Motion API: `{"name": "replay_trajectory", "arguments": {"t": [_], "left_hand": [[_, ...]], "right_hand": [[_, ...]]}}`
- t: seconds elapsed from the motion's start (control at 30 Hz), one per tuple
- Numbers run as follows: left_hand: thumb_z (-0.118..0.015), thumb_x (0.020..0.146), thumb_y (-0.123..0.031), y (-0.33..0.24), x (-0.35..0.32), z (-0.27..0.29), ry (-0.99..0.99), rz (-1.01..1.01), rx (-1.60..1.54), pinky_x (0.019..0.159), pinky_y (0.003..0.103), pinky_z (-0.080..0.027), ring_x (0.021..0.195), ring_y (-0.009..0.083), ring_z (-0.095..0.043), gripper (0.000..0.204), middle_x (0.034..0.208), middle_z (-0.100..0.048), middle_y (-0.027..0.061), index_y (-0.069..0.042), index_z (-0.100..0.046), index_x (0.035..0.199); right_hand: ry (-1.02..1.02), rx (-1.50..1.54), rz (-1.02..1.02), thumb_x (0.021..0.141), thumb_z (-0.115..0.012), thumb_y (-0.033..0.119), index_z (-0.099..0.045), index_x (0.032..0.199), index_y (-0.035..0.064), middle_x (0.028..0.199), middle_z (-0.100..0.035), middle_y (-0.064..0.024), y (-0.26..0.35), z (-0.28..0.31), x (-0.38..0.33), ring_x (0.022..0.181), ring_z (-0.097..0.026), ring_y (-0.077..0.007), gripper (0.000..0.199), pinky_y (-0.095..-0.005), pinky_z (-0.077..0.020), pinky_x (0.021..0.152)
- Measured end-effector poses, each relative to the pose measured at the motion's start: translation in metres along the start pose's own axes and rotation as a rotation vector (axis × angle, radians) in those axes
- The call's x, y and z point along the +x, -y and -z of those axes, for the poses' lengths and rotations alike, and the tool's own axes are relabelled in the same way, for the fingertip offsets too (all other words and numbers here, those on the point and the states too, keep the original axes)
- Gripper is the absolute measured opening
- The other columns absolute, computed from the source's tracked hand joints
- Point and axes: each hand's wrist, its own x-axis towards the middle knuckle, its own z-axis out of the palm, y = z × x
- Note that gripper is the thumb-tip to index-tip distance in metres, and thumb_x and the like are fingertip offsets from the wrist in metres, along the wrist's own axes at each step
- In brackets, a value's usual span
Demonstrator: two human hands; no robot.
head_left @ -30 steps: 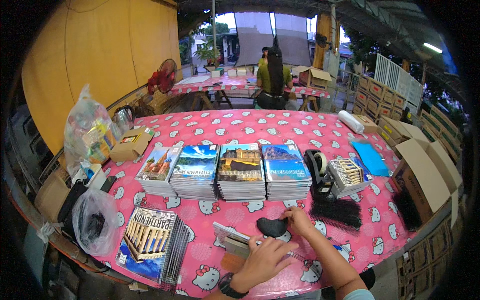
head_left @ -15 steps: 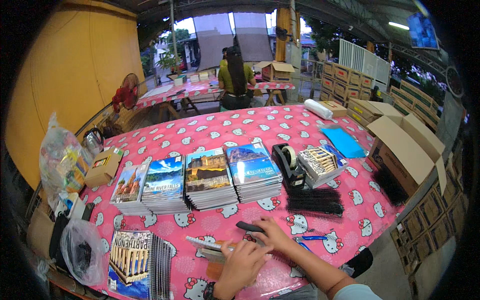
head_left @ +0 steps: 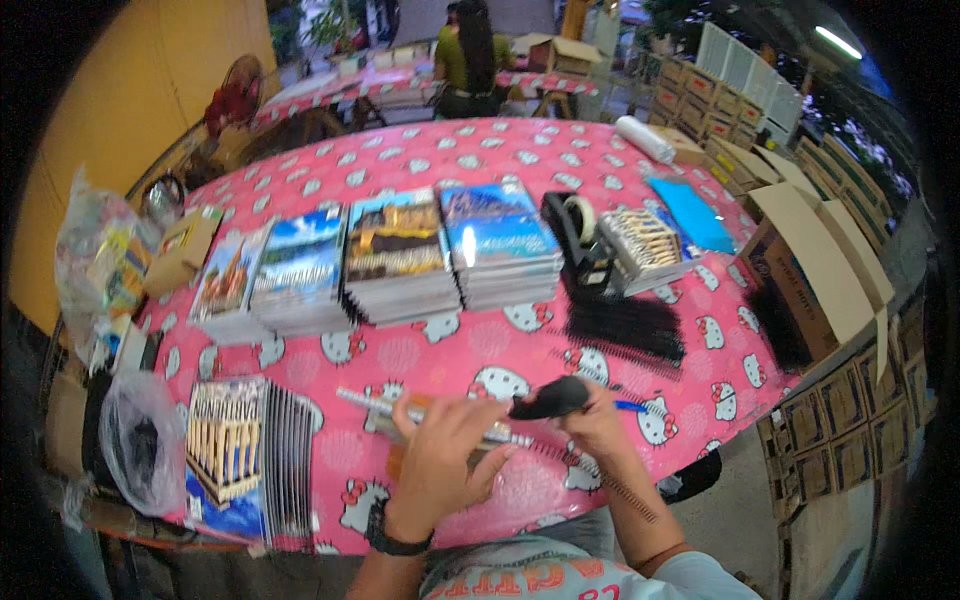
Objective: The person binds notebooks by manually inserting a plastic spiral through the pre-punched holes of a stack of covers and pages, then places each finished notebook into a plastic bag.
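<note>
My left hand (head_left: pixel 448 455), wearing a black wrist strap, grips a notebook (head_left: pixel 385 412) that lies nearly flat, its edge turned toward me. The hand covers much of the notebook. My right hand (head_left: pixel 598 425) is closed around a dark, rounded hand-held tool (head_left: pixel 550 398), blurred and of unclear kind. A dark plastic spiral coil (head_left: pixel 565 458) stretches from the notebook's right end toward my right forearm. Blue-handled pliers (head_left: pixel 632 406) lie just beyond my right hand. Loose black coils (head_left: pixel 625 330) are heaped farther back.
Stacks of spiral notebooks (head_left: pixel 400 255) stand across the pink table; more notebooks (head_left: pixel 228 445) lie at the near left. A black tape dispenser (head_left: pixel 575 240) stands beside a right-hand notebook stack (head_left: pixel 645 245). An open carton (head_left: pixel 820 285) is at the right, a plastic bag (head_left: pixel 145 440) at the left.
My right hand has lifted the dark tool off the table and moved right with it. My left hand has shifted slightly on the notebook. The view has tilted downward.
</note>
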Motion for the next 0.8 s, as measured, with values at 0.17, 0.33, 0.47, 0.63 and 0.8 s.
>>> {"name": "replay_trajectory", "arguments": {"t": [0.17,0.33,0.47,0.63,0.8], "left_hand": [[-0.071,0.065,-0.015,0.009,-0.015,0.01,-0.072,0.09,-0.008,0.104,0.054,-0.012,0.088,0.0195,-0.057,0.049,0.084,-0.061,0.0001,-0.013,-0.056,0.113],[-0.072,0.067,-0.018,0.012,-0.017,0.013,-0.076,0.112,-0.042,0.103,0.056,-0.013,0.089,0.0167,-0.056,0.056,0.089,-0.061,-0.0013,-0.011,-0.052,0.119],[-0.076,0.064,-0.019,0.012,-0.016,0.016,-0.079,0.104,-0.008,0.104,0.056,-0.012,0.088,0.0183,-0.056,0.064,0.087,-0.061,-0.0005,-0.011,-0.05,0.122],[-0.077,0.063,-0.023,0.023,-0.018,0.018,-0.091,0.115,0.069,0.103,0.056,-0.013,0.088,0.0183,-0.056,0.069,0.087,-0.059,0.0005,-0.011,-0.049,0.124],[-0.075,0.066,-0.025,0.024,-0.019,0.02,-0.112,0.099,0.034,0.101,0.057,-0.015,0.087,0.0161,-0.055,0.066,0.085,-0.058,-0.0013,-0.011,-0.048,0.125]], "right_hand": [[0.283,-0.632,0.177,0.067,-0.067,-0.002,-0.064,0.083,-0.0006,0.092,-0.066,-0.0143,0.035,-0.021,0.02,0.087,-0.063,-0.0281,0.016,-0.0364,-0.0494,0.08],[0.467,-0.067,0.39,0.068,-0.065,-0.002,-0.065,0.085,0.0009,0.085,-0.066,-0.0124,0.058,-0.038,0.018,0.082,-0.063,-0.0244,0.017,-0.034,-0.0496,0.073],[0.257,-1.04,0.24,0.065,-0.067,-0.001,-0.065,0.081,0.0003,0.087,-0.067,-0.013,0.056,-0.031,0.036,0.087,-0.063,-0.0264,0.016,-0.0364,-0.049,0.079],[0.459,-0.641,0.38,0.061,-0.061,-0.008,-0.065,0.084,0.0011,0.085,-0.067,-0.0131,0.059,-0.046,0.036,0.085,-0.064,-0.0269,0.024,-0.0341,-0.0491,0.076],[0.544,-0.551,0.411,0.063,-0.06,-0.009,-0.065,0.086,0.001,0.087,-0.067,-0.0129,0.061,-0.054,0.046,0.087,-0.064,-0.0256,0.025,-0.0344,-0.0499,0.077]]}}
